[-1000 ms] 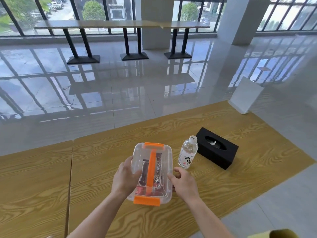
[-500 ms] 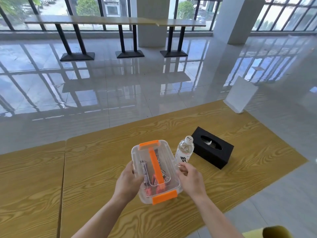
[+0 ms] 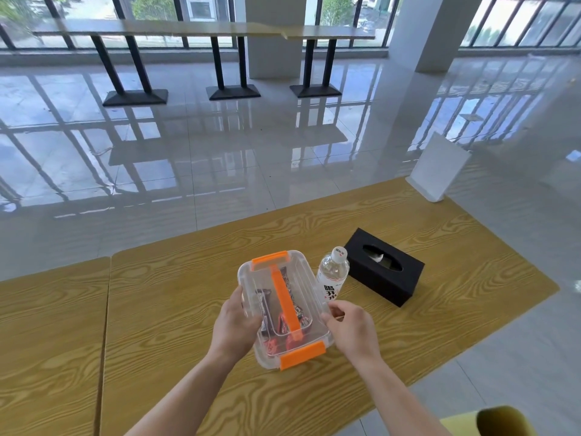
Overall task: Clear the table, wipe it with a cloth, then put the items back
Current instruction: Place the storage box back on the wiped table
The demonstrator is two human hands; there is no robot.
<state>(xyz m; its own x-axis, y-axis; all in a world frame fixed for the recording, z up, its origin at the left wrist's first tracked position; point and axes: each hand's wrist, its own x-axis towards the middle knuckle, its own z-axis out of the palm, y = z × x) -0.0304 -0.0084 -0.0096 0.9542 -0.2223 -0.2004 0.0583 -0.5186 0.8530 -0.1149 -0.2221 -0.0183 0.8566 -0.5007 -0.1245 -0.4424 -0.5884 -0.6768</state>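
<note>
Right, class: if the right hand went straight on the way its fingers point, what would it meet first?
The right hand would first meet the right side of the box, which its fingertips seem almost on. The bottle stands just beyond; depth is unclear.

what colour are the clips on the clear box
Orange clips on the clear box, best in the head view.

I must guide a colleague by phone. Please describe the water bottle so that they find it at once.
On the wood-grain table, find the black tissue box at the right. The water bottle stands just left of it, between it and the clear storage box with orange latches. Only it stands tall and upright, with white cap and label.
</note>
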